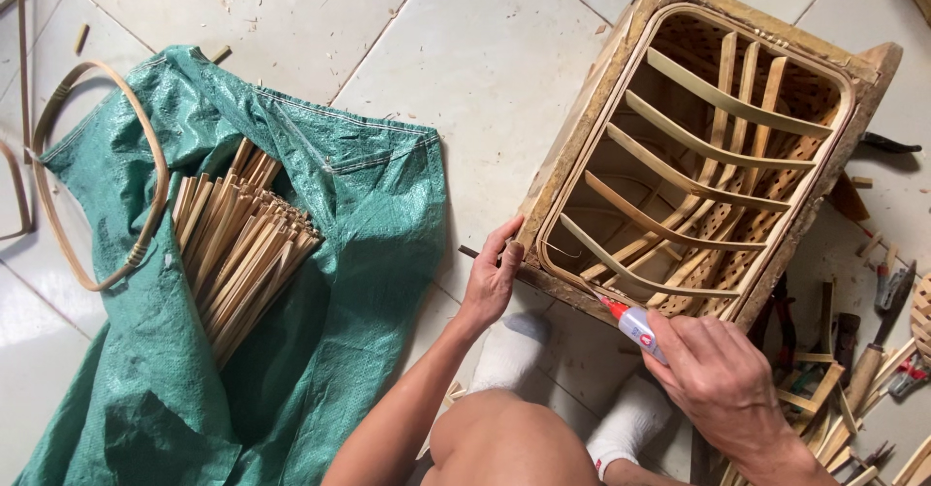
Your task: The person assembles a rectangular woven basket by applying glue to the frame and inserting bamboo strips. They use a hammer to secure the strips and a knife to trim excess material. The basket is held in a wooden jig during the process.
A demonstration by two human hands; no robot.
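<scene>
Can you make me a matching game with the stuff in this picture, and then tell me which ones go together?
Things:
1. green sack
2. glue tube
3. bamboo strips
4. bamboo hoop

Places:
A. held in the right hand, red tip at the basket frame
B. bundled on the green sack
C. spread over the tiled floor
D. lying at the sack's far left edge

Pairs: 1-C, 2-A, 3-B, 4-D
</scene>
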